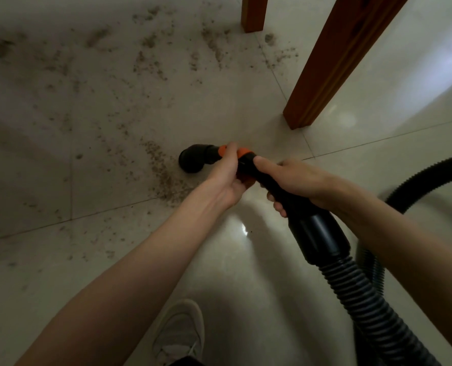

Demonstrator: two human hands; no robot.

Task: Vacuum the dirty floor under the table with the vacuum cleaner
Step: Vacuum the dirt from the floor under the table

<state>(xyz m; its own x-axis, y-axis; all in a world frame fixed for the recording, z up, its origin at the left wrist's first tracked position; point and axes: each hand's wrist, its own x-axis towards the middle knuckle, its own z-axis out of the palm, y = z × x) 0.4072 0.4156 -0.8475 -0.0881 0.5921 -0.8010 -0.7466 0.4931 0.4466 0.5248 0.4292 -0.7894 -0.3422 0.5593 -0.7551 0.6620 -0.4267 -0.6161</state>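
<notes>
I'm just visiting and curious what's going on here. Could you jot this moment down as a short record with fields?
tool: black vacuum nozzle with orange collar, on black ribbed hose
left hand: grips the orange collar
right hand: grips the black tube behind it
floor: pale glossy tiles, grey dirt crumbs left of nozzle
nearby: wooden table legs, white shoe

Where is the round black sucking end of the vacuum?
In the head view, the round black vacuum nozzle sits on the pale tiled floor near centre, just ahead of the left hand, beside a dirt trail.
</notes>
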